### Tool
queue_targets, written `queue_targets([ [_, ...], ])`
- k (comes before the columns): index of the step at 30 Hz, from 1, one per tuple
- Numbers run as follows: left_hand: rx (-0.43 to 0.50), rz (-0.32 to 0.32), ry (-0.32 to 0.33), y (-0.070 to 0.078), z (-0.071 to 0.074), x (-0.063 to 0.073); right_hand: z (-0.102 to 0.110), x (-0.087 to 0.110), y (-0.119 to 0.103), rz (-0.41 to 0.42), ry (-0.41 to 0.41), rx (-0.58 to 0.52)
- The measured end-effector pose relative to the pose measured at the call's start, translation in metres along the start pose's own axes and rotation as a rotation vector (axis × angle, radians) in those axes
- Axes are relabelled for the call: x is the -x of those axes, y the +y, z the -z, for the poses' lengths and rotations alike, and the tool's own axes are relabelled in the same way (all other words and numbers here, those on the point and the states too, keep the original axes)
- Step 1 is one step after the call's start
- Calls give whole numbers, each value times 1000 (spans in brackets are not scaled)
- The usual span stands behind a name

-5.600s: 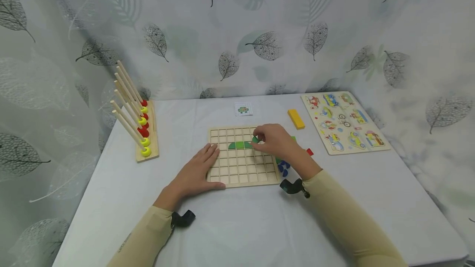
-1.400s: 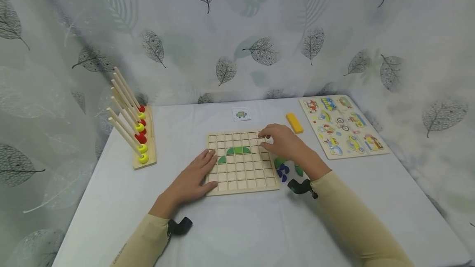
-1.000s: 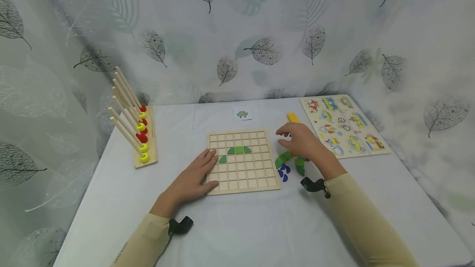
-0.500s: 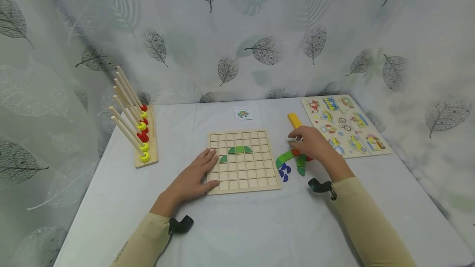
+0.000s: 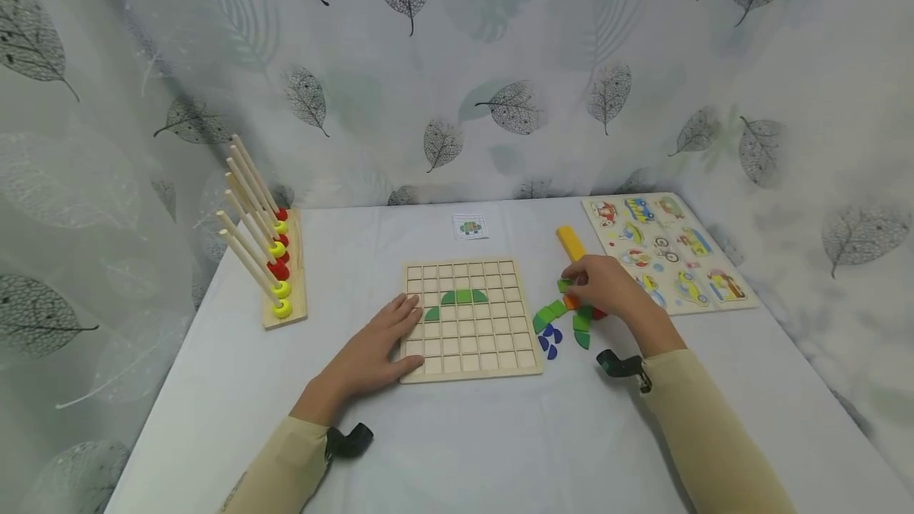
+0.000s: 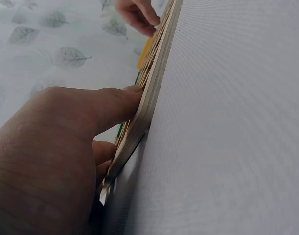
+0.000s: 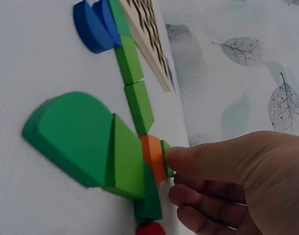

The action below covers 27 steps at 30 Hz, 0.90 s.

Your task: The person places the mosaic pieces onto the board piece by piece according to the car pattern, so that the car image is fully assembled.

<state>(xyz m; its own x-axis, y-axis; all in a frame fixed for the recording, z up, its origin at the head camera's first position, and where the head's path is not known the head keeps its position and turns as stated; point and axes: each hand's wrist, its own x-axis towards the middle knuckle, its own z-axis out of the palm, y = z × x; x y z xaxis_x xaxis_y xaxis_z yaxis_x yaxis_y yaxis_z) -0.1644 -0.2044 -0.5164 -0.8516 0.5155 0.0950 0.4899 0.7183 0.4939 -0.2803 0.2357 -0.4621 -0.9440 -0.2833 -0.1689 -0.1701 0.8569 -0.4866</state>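
Note:
My left hand [image 5: 378, 343] lies spread on the left edge of a wooden grid board [image 5: 467, 337], its thumb on the near left corner. In the board's cells sit a light green square [image 5: 463, 297] flanked by two dark green rounded pieces, and another dark green piece [image 5: 432, 314] lower left. Right of the board, my right hand [image 5: 607, 285] pinches a light green block [image 7: 167, 157] beside an orange block [image 7: 153, 157]. Around it lie more green blocks [image 7: 139, 106], several blue half-round pieces [image 5: 551, 341] and a red piece [image 7: 150, 229], partly hidden.
A small picture card [image 5: 470, 227] lies behind the board. A yellow block [image 5: 570, 243] is behind my right hand, near a picture puzzle board [image 5: 689, 268] at the right. A wooden peg stand [image 5: 297, 276] with red and yellow beads stands at the left.
My right hand has gone from over the board to the loose blocks at the right. A dark green piece has appeared in the board's left cells. My left hand stays on the board.

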Motion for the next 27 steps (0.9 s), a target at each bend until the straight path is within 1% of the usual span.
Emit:
queue_targets([
  [7,-14,-12,4,0,0,1,-4,-3,6,-4,0,-43],
  [13,-7,-18,21,-2,1,0,-4,-7,5,4,9,-19],
  [16,0,-16,22,-3,1,-1,-2,-8,3,4,-10,-11],
  [18,7,-25,20,-3,0,-3,1,-8,2,0,-21,-2],
  [22,8,-40,34,-4,1,-1,3,-8,-1,13,-28,6],
  [25,-5,-33,32,-4,0,-1,3,-8,-1,26,-33,10],
  [27,-12,-20,20,-5,-1,1,0,-9,1,27,-39,11],
])
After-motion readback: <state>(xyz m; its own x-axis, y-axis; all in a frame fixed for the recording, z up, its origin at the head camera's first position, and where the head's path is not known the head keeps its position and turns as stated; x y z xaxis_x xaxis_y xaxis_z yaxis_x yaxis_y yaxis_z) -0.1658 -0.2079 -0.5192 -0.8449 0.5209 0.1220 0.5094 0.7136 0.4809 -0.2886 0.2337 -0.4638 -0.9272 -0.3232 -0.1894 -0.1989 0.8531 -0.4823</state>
